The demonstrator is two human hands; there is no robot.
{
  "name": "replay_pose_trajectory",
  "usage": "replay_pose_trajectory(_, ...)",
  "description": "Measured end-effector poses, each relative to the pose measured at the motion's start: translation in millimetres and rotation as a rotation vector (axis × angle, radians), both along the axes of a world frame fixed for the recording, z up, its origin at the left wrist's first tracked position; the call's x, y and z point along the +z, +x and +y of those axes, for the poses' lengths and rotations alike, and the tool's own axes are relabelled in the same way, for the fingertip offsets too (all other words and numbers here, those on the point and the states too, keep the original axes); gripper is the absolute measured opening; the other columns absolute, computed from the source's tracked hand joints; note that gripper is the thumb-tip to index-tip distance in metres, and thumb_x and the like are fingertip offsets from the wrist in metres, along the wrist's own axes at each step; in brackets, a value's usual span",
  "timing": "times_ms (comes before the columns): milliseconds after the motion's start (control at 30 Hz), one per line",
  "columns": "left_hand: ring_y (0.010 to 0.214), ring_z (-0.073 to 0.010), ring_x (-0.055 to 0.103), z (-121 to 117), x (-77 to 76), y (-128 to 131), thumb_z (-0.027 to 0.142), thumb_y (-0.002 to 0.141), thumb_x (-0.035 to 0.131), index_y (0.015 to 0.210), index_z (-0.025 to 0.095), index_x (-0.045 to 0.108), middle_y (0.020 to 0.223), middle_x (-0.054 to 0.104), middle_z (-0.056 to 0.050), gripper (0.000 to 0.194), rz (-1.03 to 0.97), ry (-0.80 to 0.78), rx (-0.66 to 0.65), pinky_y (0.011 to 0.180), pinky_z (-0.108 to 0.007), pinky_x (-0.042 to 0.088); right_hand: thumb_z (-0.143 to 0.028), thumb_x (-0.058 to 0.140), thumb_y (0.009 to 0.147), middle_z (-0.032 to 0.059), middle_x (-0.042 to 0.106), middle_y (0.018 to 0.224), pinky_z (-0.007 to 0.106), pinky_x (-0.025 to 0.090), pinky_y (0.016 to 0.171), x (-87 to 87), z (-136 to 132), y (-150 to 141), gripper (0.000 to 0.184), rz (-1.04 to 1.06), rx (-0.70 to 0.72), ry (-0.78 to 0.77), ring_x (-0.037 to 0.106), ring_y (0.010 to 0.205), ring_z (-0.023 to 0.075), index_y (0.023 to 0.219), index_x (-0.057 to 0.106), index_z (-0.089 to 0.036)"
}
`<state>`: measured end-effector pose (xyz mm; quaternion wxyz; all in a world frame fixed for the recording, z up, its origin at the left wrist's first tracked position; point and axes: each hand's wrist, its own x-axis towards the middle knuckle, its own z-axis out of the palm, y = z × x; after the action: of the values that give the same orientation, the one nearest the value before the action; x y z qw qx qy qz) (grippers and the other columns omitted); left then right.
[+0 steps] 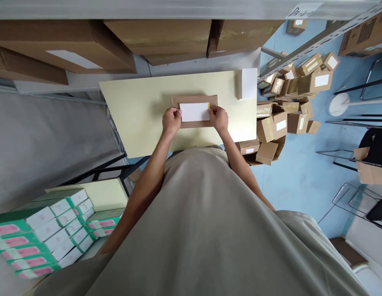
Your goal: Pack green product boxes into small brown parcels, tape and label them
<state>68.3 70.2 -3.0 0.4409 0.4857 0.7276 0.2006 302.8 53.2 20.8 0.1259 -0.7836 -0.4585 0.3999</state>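
A flat white box [194, 112] with a small yellow patch at its upper right corner lies over a brown cardboard piece [194, 99]; whether the cardboard is a flat sheet or a box, I cannot tell. My left hand [172, 120] pinches the white box at its left end. At the right end, my right hand [219, 118] has its fingers closed on the same box, just below the yellow patch. Both stand over the pale yellow tabletop [135, 107]. A white upright box [248, 84] stands at the table's far right corner.
Large cardboard cartons [166, 37] fill the shelf beyond the table, under a grey metal beam [147, 10]. Many small cardboard boxes [320, 80] are heaped on the blue floor to the right. Green and white boxes [52, 230] are stacked at lower left. Chairs [373, 144] stand far right.
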Motion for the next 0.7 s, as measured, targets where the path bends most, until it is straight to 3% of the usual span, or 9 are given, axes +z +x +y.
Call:
replay_pose_trajectory(167, 0.1, -0.0262, 0.071, 0.4, 4.4, 4.8, 0.03, 0.1, 0.065, 0.091, 0.022, 0.07, 0.089, 0.075, -0.007, 0.013, 0.046, -0.001, -0.004, 0.103, -0.038, 0.055, -0.043, 0.061, 0.11, 0.0139, 0.082, 0.104, 0.057, 0.062, 0.106, -1.3, 3.1, -1.9, 0.025, -0.003, -0.017, 0.01, 0.077, 0.112, 0.0372, 0.101, 0.075, -0.023)
replay_pose_trajectory(333, 0.1, -0.0269, 0.072, 0.6, 7.9, 7.7, 0.029, 0.102, 0.063, 0.091, 0.022, 0.069, 0.096, 0.077, -0.009, 0.014, 0.104, -0.012, -0.022, 0.105, -0.04, 0.054, -0.036, 0.061, 0.11, 0.0162, 0.082, 0.107, 0.058, 0.061, 0.107, -1.9, 4.3, -6.0, 0.022, -0.038, -0.021, -0.027, 0.076, 0.114, 0.0382, 0.098, 0.073, -0.023)
replay_pose_trajectory(700, 0.101, -0.0279, 0.073, 3.5, 3.0, 9.3, 0.033, 0.101, 0.064, 0.091, 0.023, 0.07, 0.097, 0.079, -0.01, 0.015, 0.119, -0.01, 0.009, 0.103, -0.04, 0.054, -0.045, 0.063, 0.109, 0.0168, 0.081, 0.119, 0.061, 0.061, 0.108, 1.8, 5.1, -6.0, 0.025, -0.084, -0.066, -0.071, 0.076, 0.116, 0.0384, 0.116, 0.07, -0.022)
